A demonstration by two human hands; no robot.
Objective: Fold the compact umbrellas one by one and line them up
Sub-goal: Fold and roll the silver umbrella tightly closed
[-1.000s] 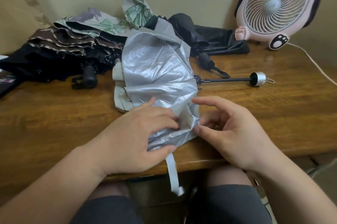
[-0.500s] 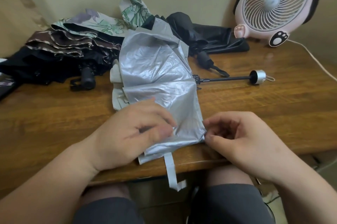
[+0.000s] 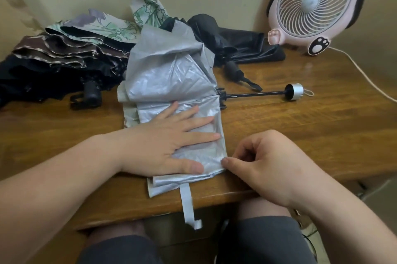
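A silver umbrella (image 3: 171, 74) lies across the middle of the wooden table (image 3: 300, 134), its black shaft and silver handle (image 3: 293, 92) pointing right. Its strap (image 3: 187, 203) hangs over the front edge. My left hand (image 3: 169, 143) lies flat on the near folds of the silver canopy, fingers straight, pressing them down. My right hand (image 3: 264, 165) has curled fingers and pinches the canopy's near right corner. Behind lie a brown and black umbrella (image 3: 55, 59), a floral umbrella (image 3: 111, 25) and a black umbrella (image 3: 234, 44), all loose.
A pink animal-shaped desk fan (image 3: 311, 6) stands at the back right, its white cord (image 3: 365, 74) running along the table's right side. A wall is close behind the table. My knees sit under the front edge.
My left hand has gone from pinching the silver fabric to lying flat on it. The near folds now lie smoother and flatter. My right hand moved down to the canopy's corner.
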